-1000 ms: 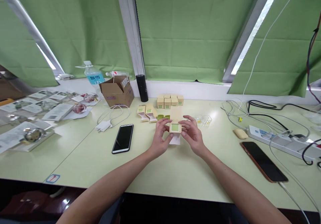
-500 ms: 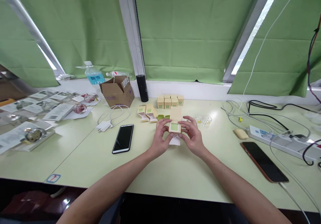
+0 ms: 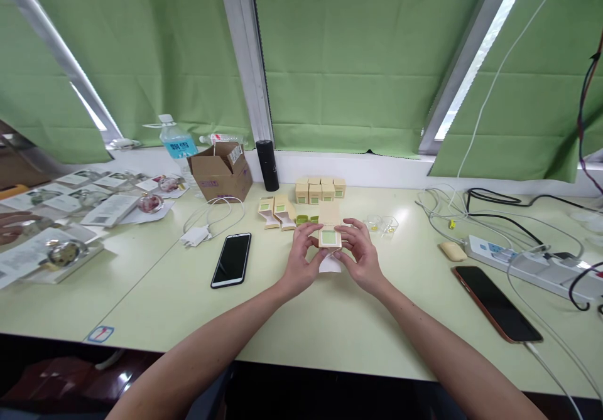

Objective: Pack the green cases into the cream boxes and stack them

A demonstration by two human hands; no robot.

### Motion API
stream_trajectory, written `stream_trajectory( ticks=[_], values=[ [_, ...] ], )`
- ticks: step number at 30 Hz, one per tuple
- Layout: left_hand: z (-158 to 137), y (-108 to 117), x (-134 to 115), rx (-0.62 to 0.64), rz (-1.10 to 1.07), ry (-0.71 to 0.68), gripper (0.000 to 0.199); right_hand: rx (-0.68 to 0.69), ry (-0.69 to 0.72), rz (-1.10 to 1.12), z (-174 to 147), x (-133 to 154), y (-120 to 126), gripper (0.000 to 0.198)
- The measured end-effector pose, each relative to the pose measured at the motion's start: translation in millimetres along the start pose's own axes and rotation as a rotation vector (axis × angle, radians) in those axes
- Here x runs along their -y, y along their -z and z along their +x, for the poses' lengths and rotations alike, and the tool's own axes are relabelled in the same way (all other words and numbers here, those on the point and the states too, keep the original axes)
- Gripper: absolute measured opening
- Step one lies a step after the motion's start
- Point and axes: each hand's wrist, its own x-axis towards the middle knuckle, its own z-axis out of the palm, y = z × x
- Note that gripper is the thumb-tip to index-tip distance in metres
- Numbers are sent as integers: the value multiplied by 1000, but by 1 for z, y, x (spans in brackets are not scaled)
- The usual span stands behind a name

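Note:
Between my two hands is a small cream cardboard box (image 3: 330,238) with a green square on its face. Its top flap stands up at the far side, and a white flap hangs out toward me. My left hand (image 3: 303,258) grips the box's left side, thumb near the lower edge. On the right side, the fingers and thumb of my right hand (image 3: 360,255) close on it too. Just beyond lie small green items (image 3: 306,220), partly hidden by my left fingers. Two unfolded cartons (image 3: 284,214) lie to their left, and small clear containers (image 3: 389,226) are to the right.
Several closed small boxes (image 3: 315,192) stand at the back. A phone (image 3: 231,260) and a white charger (image 3: 195,236) lie left; another phone (image 3: 497,303), a power strip (image 3: 522,266) and cables lie right. Another person's hand (image 3: 13,226) reaches in at far left, by packaged items.
The box in my hands has tilted slightly, while both hands keep their grip. Another person's hand has come into view at the far left edge.

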Motion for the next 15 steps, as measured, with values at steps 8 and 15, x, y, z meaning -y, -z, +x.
stream_trajectory(
  ticks=[8, 15],
  values=[
    [-3, 4, 1, 67, 7, 4, 51, -32, -14, 54, 2, -3, 2, 35],
    [-5, 10, 3, 301, -73, 23, 84, -87, -49, 96, 6, -4, 4, 37]
  ],
)
